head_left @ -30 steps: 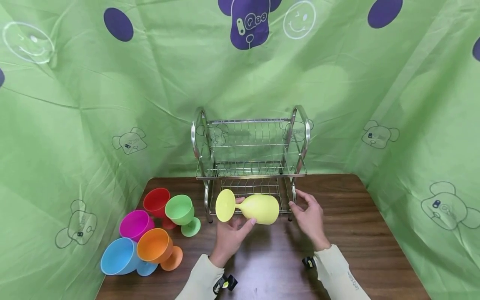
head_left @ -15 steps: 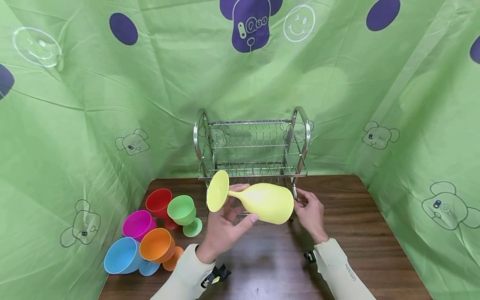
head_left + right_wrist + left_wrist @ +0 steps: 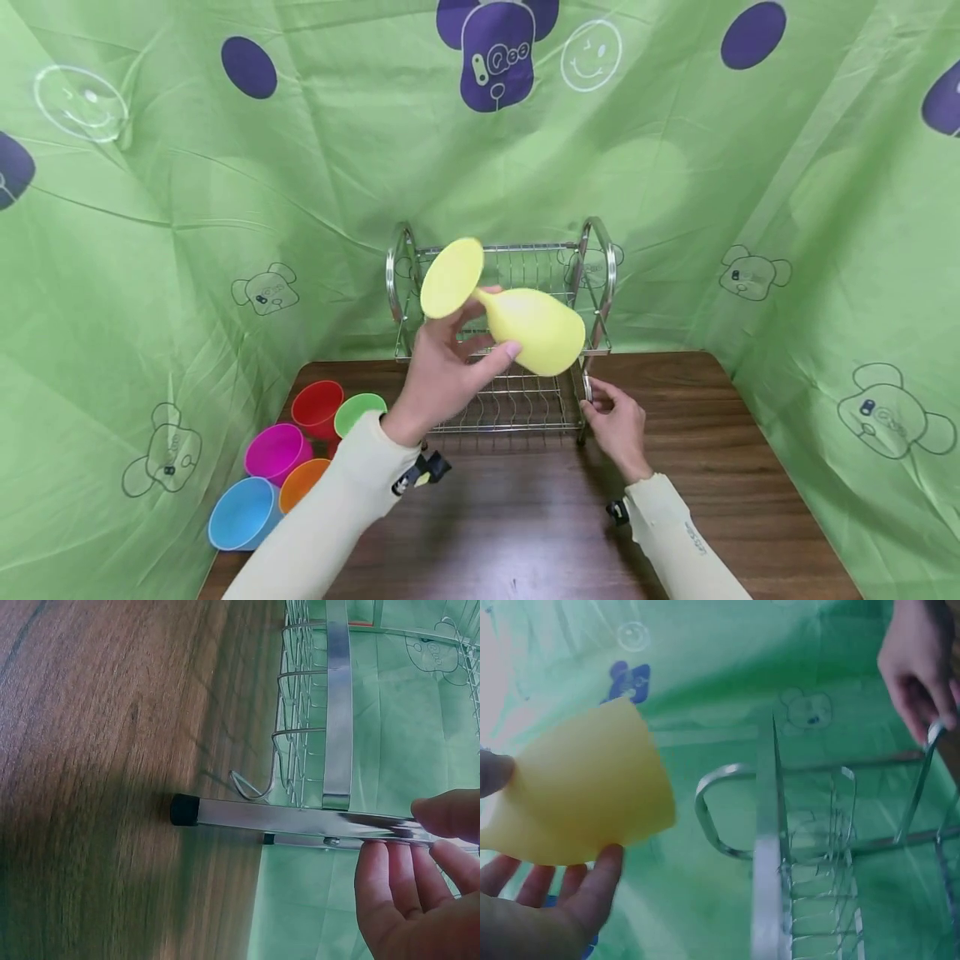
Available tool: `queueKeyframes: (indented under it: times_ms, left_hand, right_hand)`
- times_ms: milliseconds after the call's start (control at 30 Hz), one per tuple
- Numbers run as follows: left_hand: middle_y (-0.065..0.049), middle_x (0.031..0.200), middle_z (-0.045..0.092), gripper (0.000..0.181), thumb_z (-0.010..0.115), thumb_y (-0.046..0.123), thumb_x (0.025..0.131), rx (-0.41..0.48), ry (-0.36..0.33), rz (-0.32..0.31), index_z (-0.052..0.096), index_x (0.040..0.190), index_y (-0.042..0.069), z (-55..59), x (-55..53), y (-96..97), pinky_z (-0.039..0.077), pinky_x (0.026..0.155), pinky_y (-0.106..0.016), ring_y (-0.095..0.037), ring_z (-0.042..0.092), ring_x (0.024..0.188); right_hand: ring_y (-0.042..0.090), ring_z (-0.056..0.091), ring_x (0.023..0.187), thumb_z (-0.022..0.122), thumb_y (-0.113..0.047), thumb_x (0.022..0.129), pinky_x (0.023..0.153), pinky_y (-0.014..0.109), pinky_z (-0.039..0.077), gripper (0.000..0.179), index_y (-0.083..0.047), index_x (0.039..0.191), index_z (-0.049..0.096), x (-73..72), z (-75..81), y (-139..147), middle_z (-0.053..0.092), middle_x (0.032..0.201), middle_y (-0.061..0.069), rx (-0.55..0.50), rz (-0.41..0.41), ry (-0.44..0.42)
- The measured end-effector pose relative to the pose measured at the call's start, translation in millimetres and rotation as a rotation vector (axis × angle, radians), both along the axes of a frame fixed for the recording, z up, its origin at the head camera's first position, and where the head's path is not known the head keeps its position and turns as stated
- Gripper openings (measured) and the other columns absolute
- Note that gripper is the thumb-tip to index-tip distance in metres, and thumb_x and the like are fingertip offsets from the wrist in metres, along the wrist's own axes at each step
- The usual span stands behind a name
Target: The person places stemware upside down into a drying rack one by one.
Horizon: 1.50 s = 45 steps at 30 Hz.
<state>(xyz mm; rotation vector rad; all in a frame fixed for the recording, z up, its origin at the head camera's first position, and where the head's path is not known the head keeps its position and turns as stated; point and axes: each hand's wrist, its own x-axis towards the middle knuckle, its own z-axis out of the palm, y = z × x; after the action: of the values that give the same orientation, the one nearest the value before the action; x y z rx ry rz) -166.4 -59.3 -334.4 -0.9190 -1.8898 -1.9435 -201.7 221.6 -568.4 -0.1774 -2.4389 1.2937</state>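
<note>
My left hand [image 3: 442, 367] holds a yellow goblet [image 3: 536, 329] by its bowl near the stem, fingers behind and thumb in front. The goblet is tilted, its round foot up to the left and its mouth down to the right. It hangs in front of the upper tier of a two-tier metal dish rack [image 3: 517, 429]. In the left wrist view, the goblet [image 3: 592, 780] is apart from the rack. My right hand [image 3: 618, 425] grips the rack's right front leg; in the right wrist view, thumb and fingers pinch that metal leg [image 3: 262, 817].
At the left of the wooden table [image 3: 525, 517] stand a red goblet [image 3: 317, 407], a green goblet [image 3: 360, 410], a magenta goblet [image 3: 277, 452], an orange goblet [image 3: 302, 482] and a blue goblet [image 3: 243, 512]. My left sleeve partly covers some. A green printed cloth [image 3: 660, 183] surrounds the table.
My left hand has lifted the yellow goblet from before the lower tier to the height of the upper tier, tilting its foot upward. My right hand stays at the rack's leg.
</note>
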Motion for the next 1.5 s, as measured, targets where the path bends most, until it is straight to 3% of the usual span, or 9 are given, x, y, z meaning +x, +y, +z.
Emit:
queueKeyframes:
  times_ms: [233,367,500,733,900,1167,1500]
  left_hand:
    - [-0.006,0.141,0.062,0.067,0.087,0.013,0.086,-0.274,-0.159,0.082,0.058,0.146,0.013,30.9,-35.8,13.1,0.063,0.093,-0.028,-0.023,0.063,0.13]
    - [-0.005,0.144,0.062,0.073,0.088,0.022,0.087,-0.471,-0.155,0.12,0.055,0.151,0.017,42.5,-57.3,26.5,0.06,0.101,-0.032,-0.023,0.063,0.132]
    - [-0.002,0.148,0.062,0.076,0.088,0.026,0.087,-0.621,-0.151,0.14,0.053,0.154,0.018,47.2,-75.7,38.9,0.054,0.112,-0.04,-0.022,0.062,0.135]
    - [-0.003,0.149,0.061,0.07,0.086,0.02,0.089,-0.665,-0.246,0.082,0.054,0.151,0.01,46.4,-97.2,56.4,0.052,0.114,-0.038,-0.022,0.06,0.135]
    - [-0.009,0.153,0.059,0.073,0.085,0.015,0.09,-0.739,-0.289,0.066,0.051,0.154,0.005,39.5,-107.8,63.7,0.05,0.117,-0.04,-0.027,0.058,0.138]
    - [-0.013,0.153,0.058,0.075,0.084,0.012,0.09,-0.834,-0.316,0.039,0.049,0.155,0.003,21.7,-115.2,71.3,0.051,0.116,-0.036,-0.028,0.058,0.139]
    - [-0.014,0.153,0.057,0.072,0.082,0.013,0.092,-0.826,-0.303,0.032,0.048,0.155,0.002,12.5,-123.3,79.2,0.049,0.118,-0.038,-0.03,0.057,0.139]
  right_hand:
    - [0.019,0.074,0.086,0.084,-0.005,0.086,0.068,0.011,0.053,0.044,-0.012,0.128,0.077,-1.1,4.0,2.1,0.081,0.105,0.011,0.01,0.001,0.005]
    - [0.022,0.076,0.087,0.084,-0.005,0.086,0.069,0.012,0.055,0.044,-0.012,0.129,0.076,-0.3,4.6,2.7,0.081,0.104,0.011,-0.006,0.008,-0.017]
    - [0.022,0.076,0.089,0.084,-0.006,0.088,0.071,0.012,0.056,0.045,-0.013,0.131,0.075,-0.1,3.1,1.3,0.08,0.105,0.011,-0.022,0.019,-0.05]
    - [0.022,0.077,0.087,0.083,-0.004,0.087,0.07,0.012,0.056,0.045,-0.013,0.131,0.075,0.7,4.9,-0.2,0.08,0.102,0.012,-0.055,0.028,-0.053]
    - [0.019,0.076,0.086,0.084,-0.005,0.088,0.07,0.013,0.058,0.045,-0.014,0.131,0.075,0.5,3.5,1.5,0.08,0.103,0.012,-0.079,0.023,-0.07]
    - [0.018,0.076,0.087,0.084,-0.008,0.089,0.071,0.014,0.058,0.045,-0.018,0.132,0.075,2.8,-1.3,2.8,0.079,0.103,0.012,-0.128,0.026,-0.102]
    - [0.019,0.075,0.085,0.084,-0.008,0.089,0.07,0.017,0.06,0.045,-0.019,0.131,0.075,2.2,-1.6,4.2,0.079,0.1,0.012,-0.148,0.018,-0.098]
